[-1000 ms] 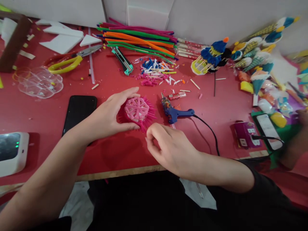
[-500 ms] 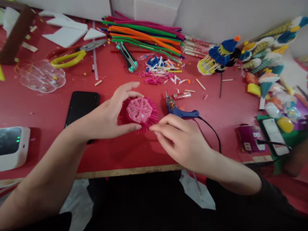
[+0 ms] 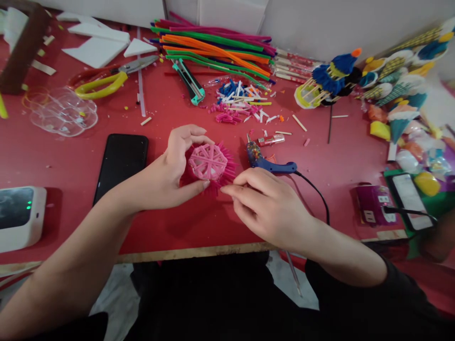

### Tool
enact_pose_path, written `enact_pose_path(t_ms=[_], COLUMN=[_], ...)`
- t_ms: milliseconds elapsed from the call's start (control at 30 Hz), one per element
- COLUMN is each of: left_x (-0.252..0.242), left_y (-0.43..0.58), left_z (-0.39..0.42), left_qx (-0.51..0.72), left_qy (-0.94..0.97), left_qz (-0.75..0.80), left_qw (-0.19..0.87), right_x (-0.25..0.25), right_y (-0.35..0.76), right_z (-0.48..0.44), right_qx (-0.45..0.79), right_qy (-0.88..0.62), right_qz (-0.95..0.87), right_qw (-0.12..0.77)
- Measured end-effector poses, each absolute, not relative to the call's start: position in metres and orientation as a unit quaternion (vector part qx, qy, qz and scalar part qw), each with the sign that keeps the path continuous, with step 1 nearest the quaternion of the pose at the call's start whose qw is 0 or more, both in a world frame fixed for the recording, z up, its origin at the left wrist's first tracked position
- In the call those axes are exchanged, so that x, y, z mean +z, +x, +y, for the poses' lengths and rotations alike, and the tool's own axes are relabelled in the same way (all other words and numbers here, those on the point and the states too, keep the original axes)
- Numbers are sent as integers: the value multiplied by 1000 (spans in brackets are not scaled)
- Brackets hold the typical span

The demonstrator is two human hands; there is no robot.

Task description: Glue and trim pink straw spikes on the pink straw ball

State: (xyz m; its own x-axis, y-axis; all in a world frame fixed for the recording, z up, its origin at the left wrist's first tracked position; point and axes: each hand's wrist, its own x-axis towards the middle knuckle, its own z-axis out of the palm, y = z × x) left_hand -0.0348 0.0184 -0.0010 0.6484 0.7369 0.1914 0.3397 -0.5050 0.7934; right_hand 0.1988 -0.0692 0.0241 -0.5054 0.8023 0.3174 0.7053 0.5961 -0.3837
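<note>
A round pink craft piece [image 3: 208,162], with spoke-like strips across its top and a fringe of darker pink spikes round its side, is above the red table. My left hand [image 3: 179,166] curves round its left side, thumb at the front and fingers at the back, gripping it. At its front right edge, my right hand [image 3: 261,203] has thumb and forefinger pinched together by the spikes; whatever is between the fingertips is too small to make out. A blue glue gun [image 3: 273,166] with a black cord lies just beyond my right hand.
Behind are a pile of pink, white and blue scraps [image 3: 240,102], a utility knife [image 3: 190,83] and coloured pipe cleaners [image 3: 216,47]. A black phone [image 3: 121,163] lies left, near yellow-handled snips [image 3: 103,87]. A purple power socket block [image 3: 375,203] and craft figures [image 3: 329,78] are right.
My left hand and the pink piece have shifted very slightly to the right in view, and the left thumb sits closer to the piece. The right hand keeps its pinch.
</note>
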Motion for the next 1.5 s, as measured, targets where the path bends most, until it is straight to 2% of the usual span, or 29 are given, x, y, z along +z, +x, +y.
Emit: enact_pose_path(t_ms=[767, 967, 1167, 1500], left_x=[-19, -21, -19, -14], left_y=[-37, -36, -35, -35], left_z=[21, 21, 20, 23], left_qx=[304, 314, 319, 305], left_qy=[882, 873, 867, 885], left_qz=[245, 245, 242, 225], left_qw=[263, 281, 298, 270], right_x=[23, 17, 15, 21], right_y=[204, 205, 208, 213], right_z=[-56, -50, -41, -30], right_qx=[112, 129, 92, 157], right_qy=[-428, -481, -510, -518], right_qz=[-842, -809, -799, -790], right_qw=[310, 312, 305, 288])
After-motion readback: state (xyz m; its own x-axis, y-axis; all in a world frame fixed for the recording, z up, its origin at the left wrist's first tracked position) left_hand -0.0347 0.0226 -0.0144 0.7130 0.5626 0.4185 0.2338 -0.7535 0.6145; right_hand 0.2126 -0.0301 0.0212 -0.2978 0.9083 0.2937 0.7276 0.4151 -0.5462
